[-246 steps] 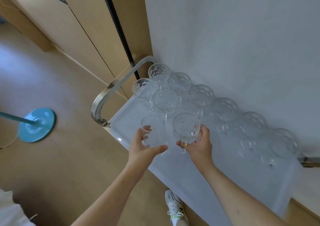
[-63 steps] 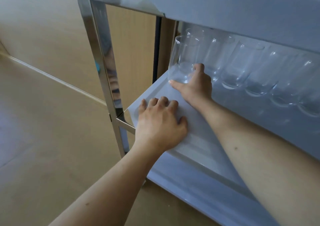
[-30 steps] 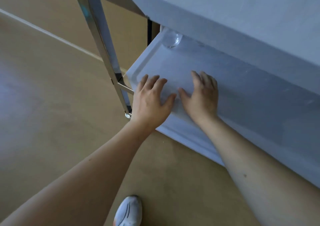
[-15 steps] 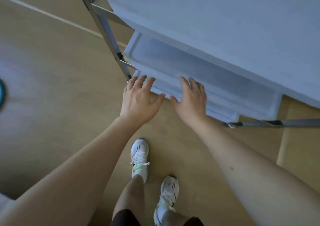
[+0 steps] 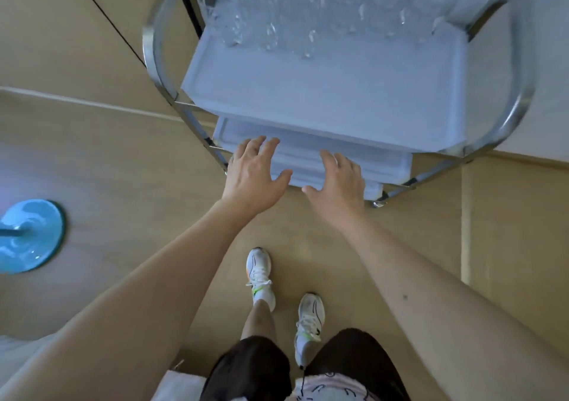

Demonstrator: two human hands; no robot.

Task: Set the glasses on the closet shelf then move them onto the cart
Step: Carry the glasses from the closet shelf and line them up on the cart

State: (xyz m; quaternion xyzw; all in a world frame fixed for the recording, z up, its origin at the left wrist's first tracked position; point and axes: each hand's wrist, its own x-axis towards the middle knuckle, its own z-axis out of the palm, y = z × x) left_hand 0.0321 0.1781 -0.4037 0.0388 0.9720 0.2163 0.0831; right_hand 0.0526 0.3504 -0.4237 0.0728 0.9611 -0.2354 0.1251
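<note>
Glasses [image 5: 308,9] — tops cut off by frame edge; cart's [image 5: 323,93] lower shelves mostly hidden under top tray.

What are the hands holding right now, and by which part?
Nothing. The left hand and right hand are both open and empty, fingers spread in front of the white plastic lower trays of the steel-framed cart.

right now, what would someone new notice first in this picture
A cluster of clear stemmed glasses crowds the far end of the cart's pale top shelf. Nearer, the left hand and right hand hover empty with fingers spread over the lower shelves' near edge. A bright blue round base sits on the floor at far left.
</note>
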